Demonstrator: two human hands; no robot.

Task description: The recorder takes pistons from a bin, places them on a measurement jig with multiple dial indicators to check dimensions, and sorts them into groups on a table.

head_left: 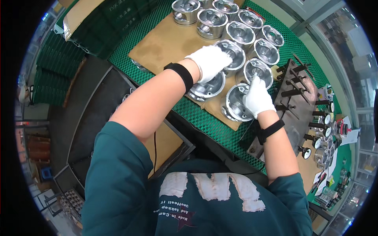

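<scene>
Hands apart! Left hand [210,63] on one piston [237,56], right hand [258,98] reaching into another piston [264,71] by the cardboard's [163,45] right edge; grips unclear. Handling's under way, finished count unreadable.

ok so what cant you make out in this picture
Head view: the underside of the left grip, hidden by its own back.
Head view: part of the near-left piston, hidden by that grip.
Head view: a far piston, cut off by the top edge.
Head view: readings on the gauges, too small.
</scene>
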